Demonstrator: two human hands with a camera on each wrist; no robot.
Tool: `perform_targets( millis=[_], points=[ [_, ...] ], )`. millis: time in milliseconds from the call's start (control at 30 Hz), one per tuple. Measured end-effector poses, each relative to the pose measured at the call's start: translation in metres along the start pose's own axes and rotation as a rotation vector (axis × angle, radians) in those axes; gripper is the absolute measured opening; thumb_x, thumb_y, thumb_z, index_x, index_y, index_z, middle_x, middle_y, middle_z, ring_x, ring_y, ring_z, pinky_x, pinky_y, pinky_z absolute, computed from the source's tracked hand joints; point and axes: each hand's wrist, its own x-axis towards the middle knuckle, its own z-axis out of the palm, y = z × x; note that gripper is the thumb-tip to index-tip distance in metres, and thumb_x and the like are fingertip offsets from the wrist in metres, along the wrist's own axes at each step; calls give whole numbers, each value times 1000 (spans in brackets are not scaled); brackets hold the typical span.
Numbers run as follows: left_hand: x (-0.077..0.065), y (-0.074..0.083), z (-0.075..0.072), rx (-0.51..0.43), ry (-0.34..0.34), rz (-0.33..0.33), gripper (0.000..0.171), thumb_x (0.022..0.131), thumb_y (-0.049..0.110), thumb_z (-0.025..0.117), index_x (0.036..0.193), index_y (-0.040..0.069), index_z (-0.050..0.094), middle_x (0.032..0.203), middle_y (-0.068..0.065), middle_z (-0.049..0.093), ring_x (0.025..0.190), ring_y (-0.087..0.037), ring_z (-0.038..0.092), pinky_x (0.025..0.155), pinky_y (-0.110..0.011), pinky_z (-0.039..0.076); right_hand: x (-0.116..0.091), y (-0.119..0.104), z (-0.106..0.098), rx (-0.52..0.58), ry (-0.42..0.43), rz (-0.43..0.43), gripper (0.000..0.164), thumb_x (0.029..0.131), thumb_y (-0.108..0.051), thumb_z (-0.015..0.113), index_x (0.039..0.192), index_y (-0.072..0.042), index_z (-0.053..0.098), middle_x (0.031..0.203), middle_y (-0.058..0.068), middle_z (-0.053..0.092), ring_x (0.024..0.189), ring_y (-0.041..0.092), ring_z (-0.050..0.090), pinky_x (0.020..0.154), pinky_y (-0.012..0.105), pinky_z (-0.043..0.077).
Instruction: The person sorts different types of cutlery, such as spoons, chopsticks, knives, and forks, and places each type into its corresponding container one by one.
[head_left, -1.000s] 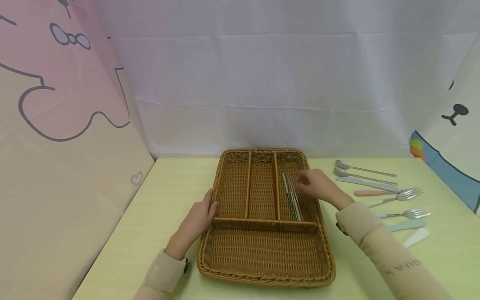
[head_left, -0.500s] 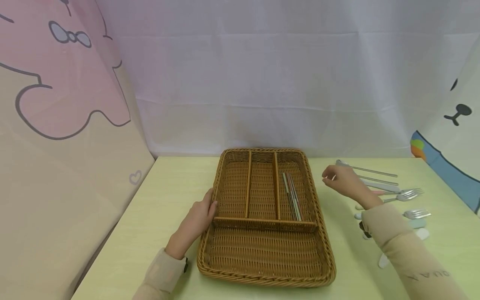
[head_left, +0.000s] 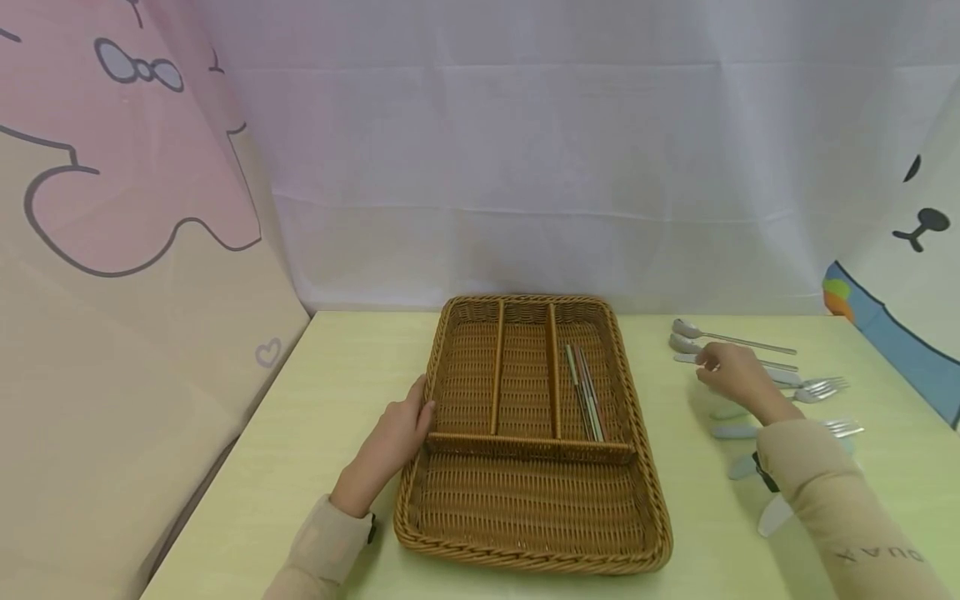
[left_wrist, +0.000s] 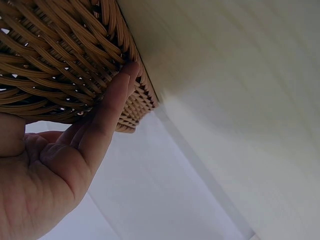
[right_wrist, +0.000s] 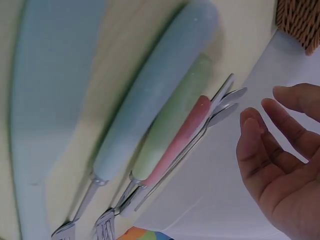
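Observation:
A brown wicker basket (head_left: pixel 528 508) has three narrow compartments at the back and one wide one in front. My left hand (head_left: pixel 396 433) holds its left rim, thumb over the edge; in the left wrist view the fingers (left_wrist: pixel 107 117) lie along the outer wall. Several thin chopsticks (head_left: pixel 585 396) lie in the back right compartment. Over the cutlery at right hovers my right hand (head_left: pixel 738 379), fingers loosely bent and holding nothing. Close by it are two metal spoons (head_left: pixel 735 337), a silver knife (head_left: pixel 684 358), and forks with pink (right_wrist: pixel 180 140), green (right_wrist: pixel 175 115) and light blue (right_wrist: pixel 155 90) handles.
Nearer the front lie a pale teal knife (head_left: pixel 742 467) and a white-ended piece of cutlery (head_left: pixel 776 512), both partly hidden by the right sleeve (head_left: pixel 832 492). White cloth (head_left: pixel 480 167) closes off the back of the pale yellow table (head_left: pixel 360 350); printed cloths stand at both sides.
My right hand has left the basket's right compartment, where the chopsticks lie, and moved right over the cutlery. The left hand and the basket have stayed in place.

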Motion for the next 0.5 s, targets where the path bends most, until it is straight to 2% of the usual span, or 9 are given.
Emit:
perform_targets(
  millis=[133,267,400,500],
  points=[
    [0,0,0,0,2,-2,50,97,15,43,137,-10,27,43,4,35,32,-7,27,33,-21,25,-4,9,2,-21,-45,26,27,81,0,57,100,19,54,96,41,55,89,54,50,76,64,44],
    [-1,0,0,-3,7,1,50,97,14,43,137,-10,27,43,4,35,32,-7,27,33,-21,25,-7,18,6,-50,-72,51,28,80,1,57,101,19,53,100,44,52,91,57,48,77,65,44],
    [-1,-1,1,-2,7,4,50,97,14,43,137,-10,27,43,4,35,32,-7,27,33,-21,26,-8,26,11,-80,-79,80,25,82,-1,56,100,16,55,100,41,54,91,55,50,75,64,45],
    [-1,-1,1,-6,7,6,50,97,14,43,137,-10,27,43,4,35,32,-7,28,33,-21,26,-9,31,14,-96,-64,77,21,79,1,57,95,14,59,94,36,58,86,51,52,73,61,47]
  ],
)
